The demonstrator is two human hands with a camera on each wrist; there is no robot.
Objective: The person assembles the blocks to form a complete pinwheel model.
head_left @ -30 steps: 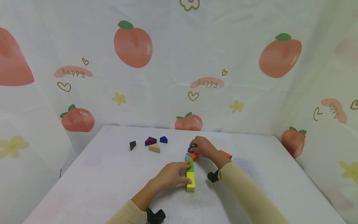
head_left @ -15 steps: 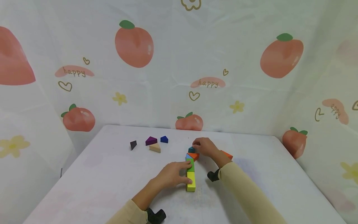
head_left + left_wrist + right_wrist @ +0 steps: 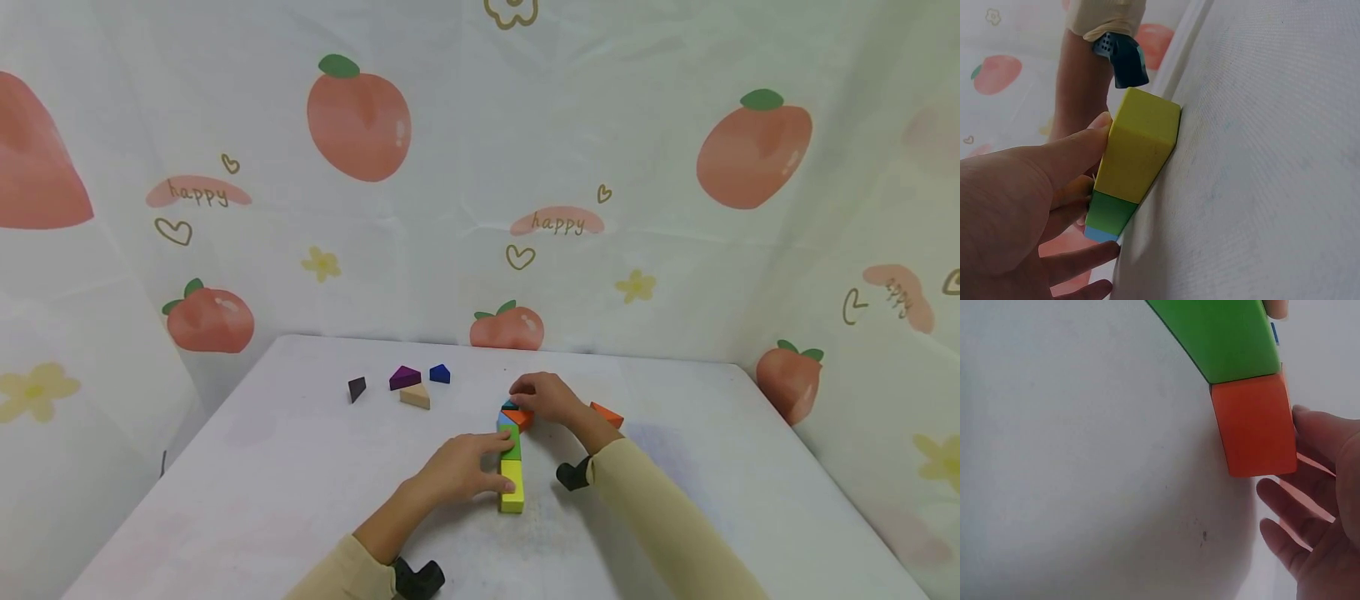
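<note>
A row of toy blocks runs away from me along the table in the head view: a yellow block (image 3: pixel 512 487), a green block (image 3: pixel 511 443), a light blue triangular block (image 3: pixel 505 419), an orange triangular block (image 3: pixel 519 418) and a teal triangular block (image 3: pixel 509 405) at the far end. My left hand (image 3: pixel 459 467) rests on the row, thumb on the yellow block and forefinger on the green one. The right hand (image 3: pixel 549 397) pinches the teal block, which its fingers partly cover. In the right wrist view the orange block (image 3: pixel 1254 428) hides those fingertips; the other fingers are loosely bent.
Left of the row lie a dark triangular block (image 3: pixel 357 389), a purple block (image 3: pixel 405 377), a natural wood block (image 3: pixel 415 396) and a blue block (image 3: pixel 440 374). Another orange block (image 3: pixel 607 415) lies beyond my right forearm. A printed cloth (image 3: pixel 420 250) hangs behind the white table (image 3: pixel 300 467).
My right hand lifted slightly off the teal block, then came back down onto it. The teal block sits a little closer to the orange one. The left hand has stayed put.
</note>
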